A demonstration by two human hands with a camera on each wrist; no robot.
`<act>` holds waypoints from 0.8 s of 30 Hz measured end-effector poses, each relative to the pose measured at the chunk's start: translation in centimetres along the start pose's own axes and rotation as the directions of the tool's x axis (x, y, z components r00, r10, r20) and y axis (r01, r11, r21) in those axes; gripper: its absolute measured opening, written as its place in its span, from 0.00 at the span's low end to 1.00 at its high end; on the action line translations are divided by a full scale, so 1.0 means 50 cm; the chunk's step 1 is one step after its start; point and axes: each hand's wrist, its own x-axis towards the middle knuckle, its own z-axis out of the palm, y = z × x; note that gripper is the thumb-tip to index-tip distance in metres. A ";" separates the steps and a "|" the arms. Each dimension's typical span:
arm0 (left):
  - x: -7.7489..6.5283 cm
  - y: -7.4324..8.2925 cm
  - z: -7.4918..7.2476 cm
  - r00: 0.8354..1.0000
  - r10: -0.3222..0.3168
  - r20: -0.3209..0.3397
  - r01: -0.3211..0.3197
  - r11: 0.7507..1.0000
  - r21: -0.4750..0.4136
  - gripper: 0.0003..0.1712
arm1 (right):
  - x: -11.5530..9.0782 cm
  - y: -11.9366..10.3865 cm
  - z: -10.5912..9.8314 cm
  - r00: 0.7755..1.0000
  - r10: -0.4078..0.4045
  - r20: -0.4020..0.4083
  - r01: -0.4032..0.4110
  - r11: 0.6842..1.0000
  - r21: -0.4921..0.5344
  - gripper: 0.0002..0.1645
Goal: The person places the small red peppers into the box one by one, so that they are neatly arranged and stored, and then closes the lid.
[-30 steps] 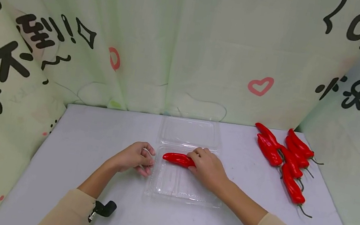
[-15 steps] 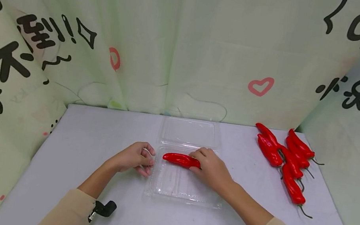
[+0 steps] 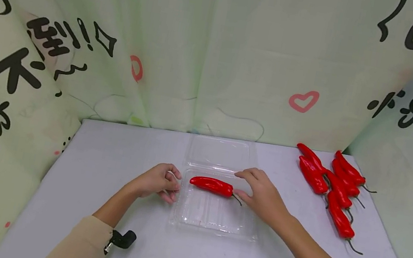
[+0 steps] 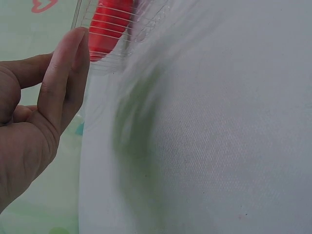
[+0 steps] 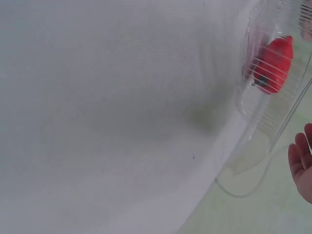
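In the head view a red chili pepper (image 3: pixel 211 185) lies across the far part of a clear plastic container (image 3: pixel 211 217), its stem toward the right. The container's lid (image 3: pixel 222 154) is folded back behind it. My right hand (image 3: pixel 264 198) hovers by the stem end with fingers and thumb apart, holding nothing. At the container's left edge is my left hand (image 3: pixel 160 181), its fingers loosely bent. The left wrist view has its fingertips (image 4: pixel 75 36) at the clear wall; whether they touch it I cannot tell. Through the ribbed wall the pepper (image 5: pixel 275 66) shows in the right wrist view.
Several more red chili peppers (image 3: pixel 338 189) lie in a loose group at the table's back right. The white table (image 3: pixel 121 141) is bounded by a pale green printed curtain (image 3: pixel 243 61) behind and at both sides.
The right hand has let go of the chili pepper and drawn back to the right, baring its stem. The pepper stays in the container, and the left hand keeps its place. The view shifts slightly.
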 end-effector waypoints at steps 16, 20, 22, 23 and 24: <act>-0.001 0.002 0.000 1.000 0.001 0.006 -0.001 1.000 0.008 0.16 | -0.067 0.084 -0.090 0.980 0.169 -0.100 -0.171 0.985 -0.007 0.37; 0.000 0.002 -0.001 1.000 -0.001 0.004 0.000 1.000 0.015 0.16 | -0.088 0.113 -0.108 0.971 0.213 -0.110 -0.214 0.977 0.001 0.39; 0.000 0.002 -0.001 1.000 -0.004 0.003 0.004 1.000 0.017 0.16 | -0.101 0.131 -0.117 0.968 0.227 -0.109 -0.227 0.974 0.014 0.40; 0.001 0.001 -0.001 1.000 -0.002 0.004 0.002 1.000 0.019 0.16 | -0.108 0.140 -0.122 0.966 0.236 -0.106 -0.235 0.972 0.020 0.40; 0.002 0.001 -0.001 1.000 -0.001 0.005 0.001 1.000 0.022 0.16 | -0.116 0.149 -0.128 0.964 0.246 -0.102 -0.245 0.969 0.021 0.40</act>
